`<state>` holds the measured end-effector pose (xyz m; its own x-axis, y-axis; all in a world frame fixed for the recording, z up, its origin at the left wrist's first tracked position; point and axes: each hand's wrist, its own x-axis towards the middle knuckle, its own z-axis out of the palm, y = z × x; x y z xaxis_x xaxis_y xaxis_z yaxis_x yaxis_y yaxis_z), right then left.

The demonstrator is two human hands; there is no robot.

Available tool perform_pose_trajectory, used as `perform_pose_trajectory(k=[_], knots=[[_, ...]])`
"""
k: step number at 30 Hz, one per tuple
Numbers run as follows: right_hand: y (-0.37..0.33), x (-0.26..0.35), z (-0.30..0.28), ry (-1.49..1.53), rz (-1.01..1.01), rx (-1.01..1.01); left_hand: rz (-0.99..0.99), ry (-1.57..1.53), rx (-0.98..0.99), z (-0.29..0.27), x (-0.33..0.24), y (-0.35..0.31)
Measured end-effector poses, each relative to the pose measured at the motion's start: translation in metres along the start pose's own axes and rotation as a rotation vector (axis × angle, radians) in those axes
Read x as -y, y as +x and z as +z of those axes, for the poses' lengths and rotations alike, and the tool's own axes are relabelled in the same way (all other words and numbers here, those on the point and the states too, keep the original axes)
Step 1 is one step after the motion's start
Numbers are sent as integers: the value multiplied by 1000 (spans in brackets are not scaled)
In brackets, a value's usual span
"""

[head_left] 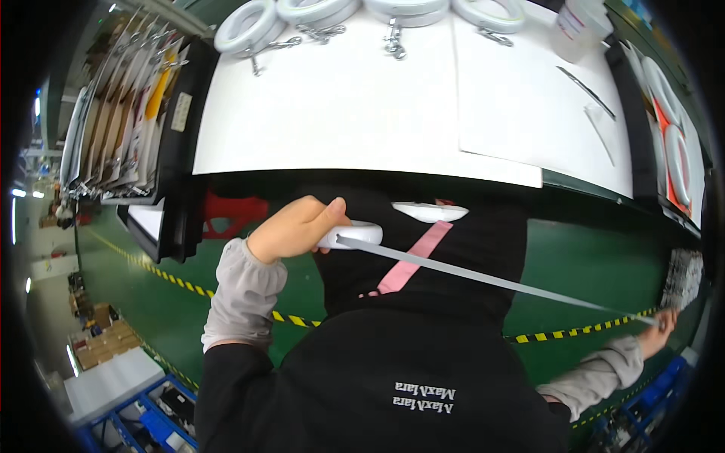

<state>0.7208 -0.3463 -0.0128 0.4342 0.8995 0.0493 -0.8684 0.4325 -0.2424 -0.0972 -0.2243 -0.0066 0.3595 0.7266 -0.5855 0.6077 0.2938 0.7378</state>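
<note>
My left hand is closed around the white rounded casing of what looks like a retractable leash, held over my lap in front of the table. From the casing a flat grey strap runs out taut, sloping down to the far right. At its other end, my right hand grips the strap, arm stretched out to the side. What sits inside the right fingers is too small to make out. Below the table edge lie a white oval thing and a pink strip, against black cloth.
White ring-shaped leashes with metal snap hooks line the table's back. A pen-like tool and translucent container are on its right. Black bins hold cards at left and more white leashes at right.
</note>
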Motion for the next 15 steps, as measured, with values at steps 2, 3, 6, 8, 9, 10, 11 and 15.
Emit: perform_pose_trajectory(k=[2, 3, 6, 8, 9, 10, 11, 15], knots=[[-1, 41, 0, -56, -129, -37, 4, 18, -52, -2, 10, 1], [4, 18, -10, -35, -107, -44, -13, 81, -72, 1, 5, -1], [2, -120, 34, -326, 16, 213, -41, 111, -82, 6, -5, -2], [-25, -229, 94, -320, 101, 130, -6, -9, -43, 7, -3, 5], [-40, -278, 114, -312, 108, 58, 0, -8, -17, 8, -7, 8], [-43, -304, 110, -285, 200, 146, 12, -9, 12, 8, -10, 9], [-42, -330, 101, -348, 232, 159, 14, -4, -8, 12, -9, 7], [-59, -391, 91, -423, 388, 183, 51, -59, -12, 18, -4, 5]])
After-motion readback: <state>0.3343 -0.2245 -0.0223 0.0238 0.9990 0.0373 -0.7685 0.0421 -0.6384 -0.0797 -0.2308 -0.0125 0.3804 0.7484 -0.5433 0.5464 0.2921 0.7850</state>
